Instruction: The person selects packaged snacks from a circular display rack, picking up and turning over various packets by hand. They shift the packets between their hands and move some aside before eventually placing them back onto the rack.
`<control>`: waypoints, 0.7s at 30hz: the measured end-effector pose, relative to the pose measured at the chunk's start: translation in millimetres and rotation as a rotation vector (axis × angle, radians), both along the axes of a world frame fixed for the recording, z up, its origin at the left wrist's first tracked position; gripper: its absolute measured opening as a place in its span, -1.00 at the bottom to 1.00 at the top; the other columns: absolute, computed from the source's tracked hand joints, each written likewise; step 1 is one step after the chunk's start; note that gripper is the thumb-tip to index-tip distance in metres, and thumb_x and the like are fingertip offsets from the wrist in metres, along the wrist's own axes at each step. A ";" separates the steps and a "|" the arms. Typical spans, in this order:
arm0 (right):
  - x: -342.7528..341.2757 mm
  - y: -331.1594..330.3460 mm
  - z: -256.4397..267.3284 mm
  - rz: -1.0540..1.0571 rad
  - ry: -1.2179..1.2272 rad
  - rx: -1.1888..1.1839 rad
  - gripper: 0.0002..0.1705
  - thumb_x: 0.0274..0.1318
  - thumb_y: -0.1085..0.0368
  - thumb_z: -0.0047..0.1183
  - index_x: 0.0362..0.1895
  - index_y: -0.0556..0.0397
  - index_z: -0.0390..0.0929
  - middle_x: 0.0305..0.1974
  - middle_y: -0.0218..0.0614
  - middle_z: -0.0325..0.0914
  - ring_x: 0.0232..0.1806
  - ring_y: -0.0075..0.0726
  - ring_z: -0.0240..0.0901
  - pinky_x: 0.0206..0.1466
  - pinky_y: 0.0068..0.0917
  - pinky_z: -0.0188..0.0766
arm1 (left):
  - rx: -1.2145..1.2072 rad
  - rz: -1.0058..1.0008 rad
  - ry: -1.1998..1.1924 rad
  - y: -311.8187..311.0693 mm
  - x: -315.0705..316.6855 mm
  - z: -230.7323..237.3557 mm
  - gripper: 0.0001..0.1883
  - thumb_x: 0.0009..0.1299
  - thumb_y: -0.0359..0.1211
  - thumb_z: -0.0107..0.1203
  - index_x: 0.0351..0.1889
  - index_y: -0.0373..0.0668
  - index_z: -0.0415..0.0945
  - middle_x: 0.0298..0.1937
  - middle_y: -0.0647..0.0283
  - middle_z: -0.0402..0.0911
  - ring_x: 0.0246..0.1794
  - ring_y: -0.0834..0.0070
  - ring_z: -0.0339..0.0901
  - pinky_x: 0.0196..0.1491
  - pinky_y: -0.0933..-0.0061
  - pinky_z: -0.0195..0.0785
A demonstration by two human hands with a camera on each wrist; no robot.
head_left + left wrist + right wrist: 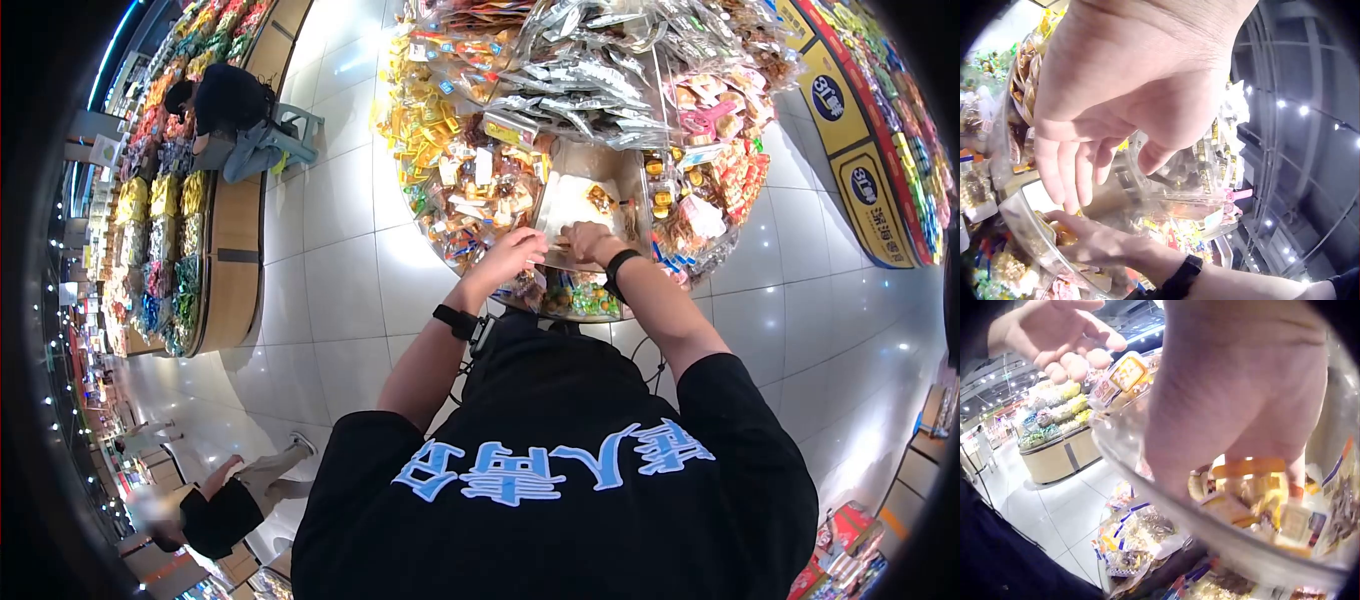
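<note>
My right hand (592,243) reaches into a clear plastic bin (560,168) at the front of a round snack display. In the right wrist view its thumb and fingers are around a small orange-and-yellow snack packet (1254,494); the fingertips are partly hidden. Other packets lie low in the bin, against its curved clear wall (1222,540). My left hand (1129,94), its fingers loosely bent and holding nothing, hovers over the bin's left side. An orange-and-white card (1127,374) overlaps the space just below its fingers in the right wrist view.
Wrapped snacks (480,185) fill the compartments around the bin, with silver packets (590,70) heaped behind. A shelf island (225,260) stands left, with a seated person (235,110) beside it. Another person (225,510) walks behind on the left. Yellow display boxes (870,200) line the right.
</note>
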State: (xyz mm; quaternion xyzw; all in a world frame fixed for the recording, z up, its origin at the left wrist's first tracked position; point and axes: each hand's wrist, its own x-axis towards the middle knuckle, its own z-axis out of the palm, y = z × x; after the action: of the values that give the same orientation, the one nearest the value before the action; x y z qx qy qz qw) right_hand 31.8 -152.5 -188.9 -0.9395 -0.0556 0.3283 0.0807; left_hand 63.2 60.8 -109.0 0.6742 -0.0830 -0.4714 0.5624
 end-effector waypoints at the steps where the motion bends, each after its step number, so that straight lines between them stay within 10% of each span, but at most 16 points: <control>1: -1.3 4.1 -3.3 0.010 -0.024 -0.028 -0.51 0.13 0.24 0.00 0.20 -0.07 0.47 0.06 -0.15 0.59 0.09 -0.03 0.56 0.06 -0.13 0.52 | 0.006 -0.001 0.000 -1.6 0.3 1.7 -0.57 0.57 -0.15 -0.09 0.21 -0.27 0.36 0.07 0.11 0.59 -0.01 0.41 0.59 0.02 0.44 0.44; 6: -6.6 -11.5 -1.1 -0.048 -0.143 0.034 -0.63 0.18 0.27 -0.07 0.08 -0.10 0.56 0.01 -0.09 0.62 0.02 -0.02 0.59 -0.02 -0.15 0.56 | -0.004 -0.017 0.005 -4.1 6.2 2.7 -0.60 0.57 -0.17 -0.08 0.19 -0.26 0.38 0.04 0.11 0.59 -0.02 0.42 0.59 -0.01 0.46 0.45; 13: -39.8 -53.2 53.3 -0.683 -0.664 0.542 -0.58 0.22 0.23 0.04 0.17 -0.10 0.49 -0.35 0.14 0.59 -0.27 0.26 0.55 -0.19 0.00 0.48 | -0.019 0.000 0.029 -17.2 5.0 -8.1 -0.66 0.54 -0.25 -0.04 0.14 -0.28 0.41 -0.01 0.15 0.59 -0.07 0.47 0.58 -0.03 0.50 0.46; 17: -51.0 -72.2 30.4 -1.054 -0.555 1.012 -0.64 0.29 0.31 0.07 0.14 0.14 0.48 -0.18 -0.29 0.67 -0.17 -0.45 0.59 -0.07 -0.45 0.50 | 0.025 0.015 -0.027 -36.8 0.1 -20.0 -0.63 0.52 -0.20 0.02 0.11 -0.28 0.43 -0.05 0.20 0.59 -0.11 0.56 0.55 -0.06 0.55 0.43; 21: -61.8 -57.1 57.7 -1.321 -0.564 1.415 -0.70 0.26 0.36 0.11 0.03 0.21 0.52 -0.13 -0.23 0.65 -0.20 -0.42 0.59 -0.09 -0.47 0.50 | 0.158 0.090 -0.188 -59.2 -4.9 -31.7 -0.45 0.48 -0.03 0.02 0.18 -0.32 0.40 0.04 0.17 0.57 0.00 0.48 0.52 -0.01 0.44 0.41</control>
State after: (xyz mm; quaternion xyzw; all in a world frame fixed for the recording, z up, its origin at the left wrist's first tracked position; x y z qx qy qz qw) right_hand -30.1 -209.6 -131.2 -0.5618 0.2770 -0.1247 0.7695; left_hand 58.3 1.6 -140.7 0.7607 -0.0676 -0.3855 0.5179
